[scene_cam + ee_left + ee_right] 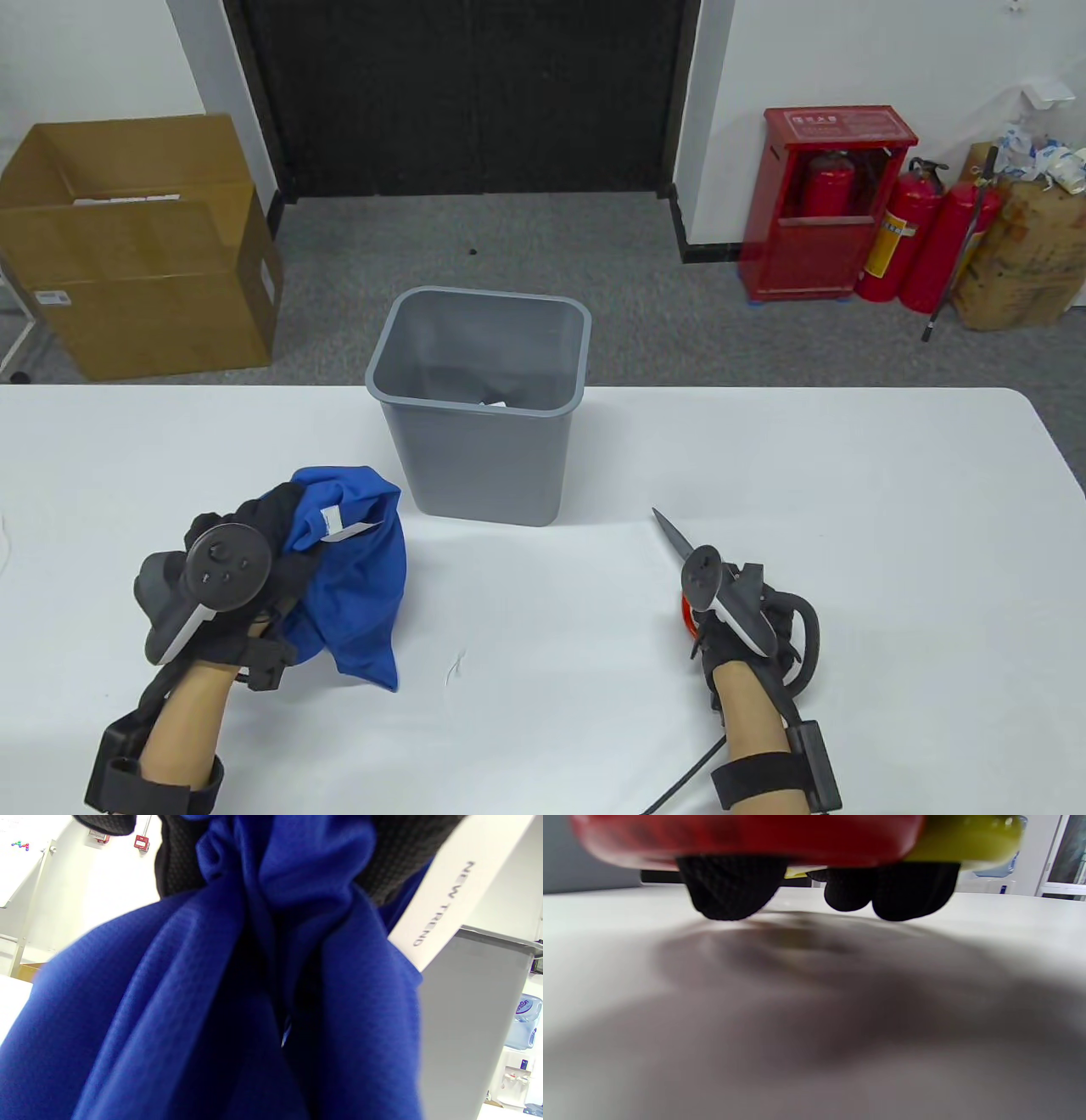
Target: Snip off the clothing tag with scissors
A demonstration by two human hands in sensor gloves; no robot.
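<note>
My left hand [254, 543] grips a bunched blue garment [356, 586] and holds it up over the white table [764, 475] at the left; its lower end hangs down to the table. A white paper tag [349, 531] hangs from the garment near the top. In the left wrist view the garment [212, 1005] fills the frame and the tag [449, 895] reads NEW TREND. My right hand [730, 611] holds scissors with red and yellow handles [746, 836]. Their dark blades [670, 533] are together and point up-left. My gloved fingers [729, 891] are through the handles just above the table.
A grey waste bin [484, 407] stands at the table's far middle, between the hands, with scraps inside. A short thread [456, 666] lies on the table in front. Behind the table are a cardboard box [136, 246] and fire extinguishers [925, 238] on the floor.
</note>
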